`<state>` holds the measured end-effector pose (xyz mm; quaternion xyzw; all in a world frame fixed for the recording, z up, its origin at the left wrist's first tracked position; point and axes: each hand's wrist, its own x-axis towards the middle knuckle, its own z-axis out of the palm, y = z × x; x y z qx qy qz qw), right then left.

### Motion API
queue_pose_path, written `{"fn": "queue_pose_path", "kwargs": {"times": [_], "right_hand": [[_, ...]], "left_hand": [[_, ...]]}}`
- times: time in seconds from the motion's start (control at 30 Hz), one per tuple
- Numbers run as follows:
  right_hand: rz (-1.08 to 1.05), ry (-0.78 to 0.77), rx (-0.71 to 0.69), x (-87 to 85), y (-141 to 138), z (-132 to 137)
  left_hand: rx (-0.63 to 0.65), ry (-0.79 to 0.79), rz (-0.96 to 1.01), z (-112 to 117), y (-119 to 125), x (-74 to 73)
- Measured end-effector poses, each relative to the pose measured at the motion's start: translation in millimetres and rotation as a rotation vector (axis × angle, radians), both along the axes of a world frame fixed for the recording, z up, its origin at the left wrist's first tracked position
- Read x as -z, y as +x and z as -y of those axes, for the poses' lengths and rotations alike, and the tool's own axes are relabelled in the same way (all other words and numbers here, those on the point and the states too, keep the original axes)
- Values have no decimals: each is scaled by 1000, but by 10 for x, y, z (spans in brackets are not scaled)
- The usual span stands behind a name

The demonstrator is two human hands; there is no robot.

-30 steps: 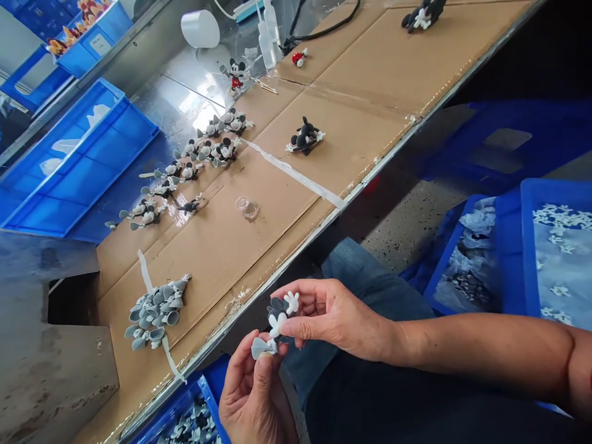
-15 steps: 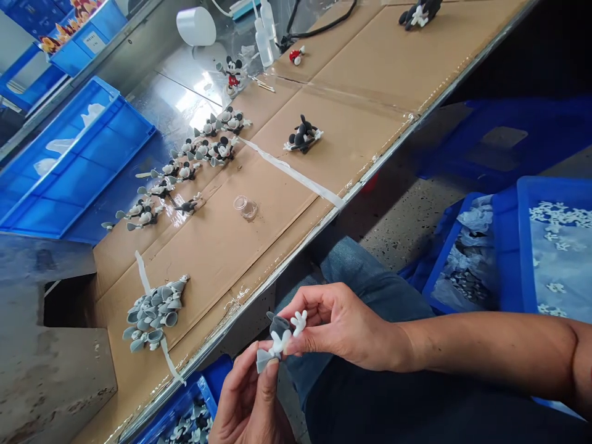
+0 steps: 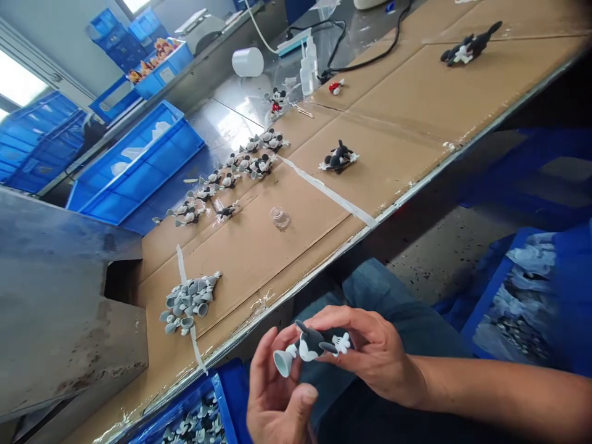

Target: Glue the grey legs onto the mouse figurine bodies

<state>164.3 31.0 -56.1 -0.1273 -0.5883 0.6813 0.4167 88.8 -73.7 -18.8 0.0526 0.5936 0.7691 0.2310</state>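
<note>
Although the small black and white cartoon figure (image 3: pixel 314 343) looks solid, I judge it is a light and rather stiff moulded piece, and its thin parts may be fragile. It is held in the air above the person's lap, just past the near edge of the cardboard-covered worktop (image 3: pixel 259 259). The left hand (image 3: pixel 277 394) and the right hand (image 3: pixel 370 351) are close together at it. The right fingers (image 3: pixel 356 324) wrap the body from above, while the left thumb (image 3: pixel 305 401) and fingers stand beside the grey funnel-shaped end (image 3: pixel 283 362); I cannot tell if they press it. The best place for taking hold seems the thick body, not the small white glove (image 3: pixel 342 343) or the funnel rim. Below that edge sits a blue crate (image 3: pixel 234 394) of similar figures, and a heap of grey-ended figures (image 3: pixel 189 302) lies on the cardboard.
</note>
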Motion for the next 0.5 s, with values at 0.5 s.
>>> {"fn": "queue_pose_path", "kwargs": {"times": [0.5], "right_hand": [[60,533,-38,264,-4,101]], "left_hand": [[-108,130,316,393,29,121]]}}
